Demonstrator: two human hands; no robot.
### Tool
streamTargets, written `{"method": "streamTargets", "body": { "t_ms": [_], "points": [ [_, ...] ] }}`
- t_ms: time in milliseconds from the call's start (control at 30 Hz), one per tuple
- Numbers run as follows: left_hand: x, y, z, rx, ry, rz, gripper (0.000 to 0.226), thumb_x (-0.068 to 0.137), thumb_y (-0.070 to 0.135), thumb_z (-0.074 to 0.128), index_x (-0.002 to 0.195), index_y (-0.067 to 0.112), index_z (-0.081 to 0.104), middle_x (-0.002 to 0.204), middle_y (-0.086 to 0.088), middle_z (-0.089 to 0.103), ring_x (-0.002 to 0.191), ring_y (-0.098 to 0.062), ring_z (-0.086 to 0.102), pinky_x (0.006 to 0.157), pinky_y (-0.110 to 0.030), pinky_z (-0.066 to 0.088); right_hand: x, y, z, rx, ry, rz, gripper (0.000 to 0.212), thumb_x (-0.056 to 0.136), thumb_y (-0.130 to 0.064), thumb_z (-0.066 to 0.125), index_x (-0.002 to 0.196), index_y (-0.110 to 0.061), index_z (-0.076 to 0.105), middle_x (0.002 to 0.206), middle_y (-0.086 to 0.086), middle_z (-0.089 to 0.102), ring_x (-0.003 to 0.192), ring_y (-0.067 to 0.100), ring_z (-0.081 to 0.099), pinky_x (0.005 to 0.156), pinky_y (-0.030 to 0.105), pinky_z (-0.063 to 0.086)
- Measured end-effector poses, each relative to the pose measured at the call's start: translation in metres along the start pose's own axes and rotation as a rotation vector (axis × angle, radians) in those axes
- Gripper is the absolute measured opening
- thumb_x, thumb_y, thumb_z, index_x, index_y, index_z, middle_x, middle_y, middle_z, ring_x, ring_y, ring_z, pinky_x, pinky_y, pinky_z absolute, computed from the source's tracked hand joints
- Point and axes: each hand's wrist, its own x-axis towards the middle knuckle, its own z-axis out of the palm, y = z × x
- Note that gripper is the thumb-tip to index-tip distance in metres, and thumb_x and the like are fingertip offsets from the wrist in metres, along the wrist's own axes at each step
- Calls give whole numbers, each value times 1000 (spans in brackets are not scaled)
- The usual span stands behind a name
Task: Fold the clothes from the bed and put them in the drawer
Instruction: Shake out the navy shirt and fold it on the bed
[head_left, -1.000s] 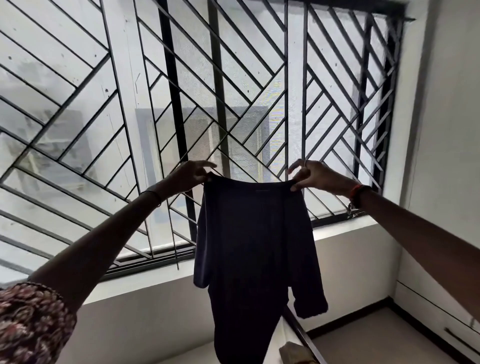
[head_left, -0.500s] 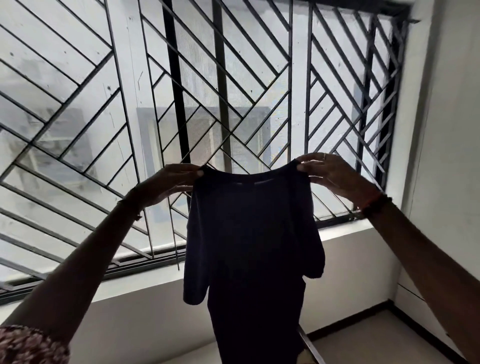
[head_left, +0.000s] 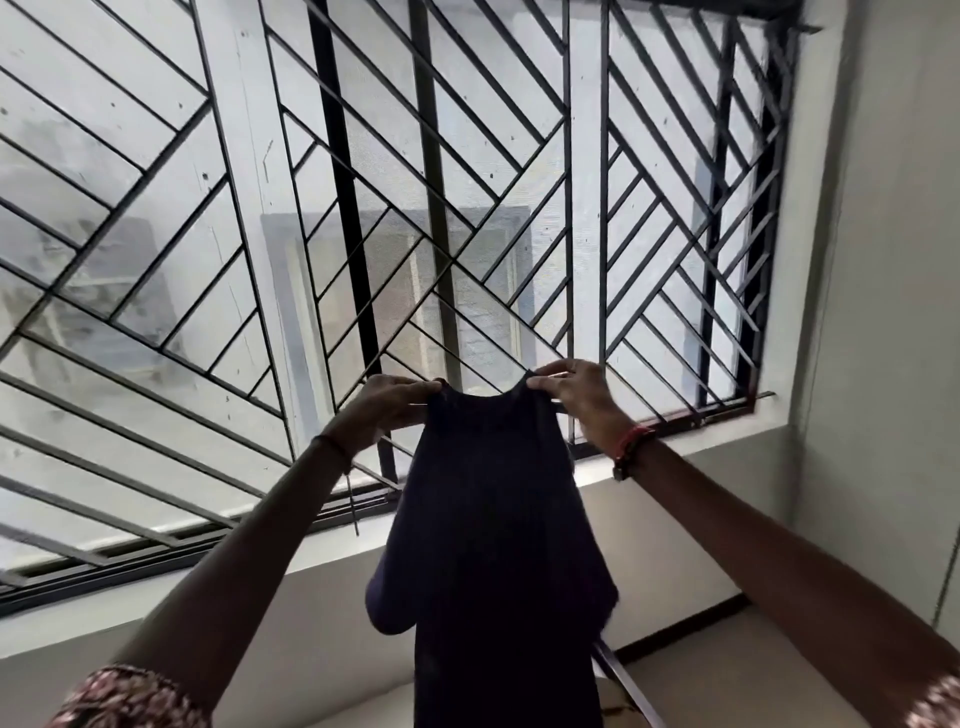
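**Q.** What is held, and how?

**A.** A dark navy, short-sleeved fabric shirt (head_left: 498, 545) is shown raised in the air before a window barred with a black metal grille (head_left: 467, 208); it is borne by nothing but the hands. Its top edge is pinched at both shoulder corners. The left grip (head_left: 387, 405) is closed on one corner and the right grip (head_left: 569, 392) on the other, with fingers curled over the cloth. The two are set near each other, so the body is seen hanging narrow, with a sleeve bulging out on the left-grip side. The hem is cut off by the lower edge of the view. Neither bed nor drawer is seen.

**Q.** What could go wrong from here?

**A.** Three faults may be judged likely. If either pinch were loosened, the shirt would be swung from the remaining corner and the fold line lost. If the sleeves are not tucked evenly behind the body, a lopsided, creased fold would be produced. Since the bed lies out of view, the hem could be bunched when the shirt is lowered unseen. A dark metal bar (head_left: 623, 680), just beside the hanging cloth at the lower right, might also be caught by it.
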Motion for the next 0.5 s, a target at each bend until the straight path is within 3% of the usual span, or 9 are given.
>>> {"method": "streamTargets", "body": {
  "t_ms": [133,267,400,500],
  "points": [
    [1,-4,24,-13,21,20,26,87,16,66,100,-6,66,103,-19,69,97,-26,68,83,-26,56,-10,1,25,21,-58,-15,17,75,1,74,75,-10,61,76,10,64,67,17,61,61,28,55],
    [-1,0,43,7,79,49,22,84,13,69,97,-4,63,97,-22,67,91,-30,67,82,-32,56,-15,0,43,-37,-67,-40,17,73,-5,77,73,-14,63,84,16,67,76,23,63,76,44,55],
    [-6,3,49,39,74,135,7,86,8,65,88,4,60,85,-13,67,69,-12,68,69,-24,57,-19,-3,50,-24,-73,-44,17,76,-6,75,70,-18,63,76,9,66,79,22,62,79,45,54],
    [-10,7,50,80,71,187,6,86,5,64,86,6,59,81,-9,67,66,-8,66,66,-20,55,-20,-8,50,-9,-80,-64,18,79,-2,70,71,-16,62,73,7,63,74,21,61,73,39,54]
  ]
}}
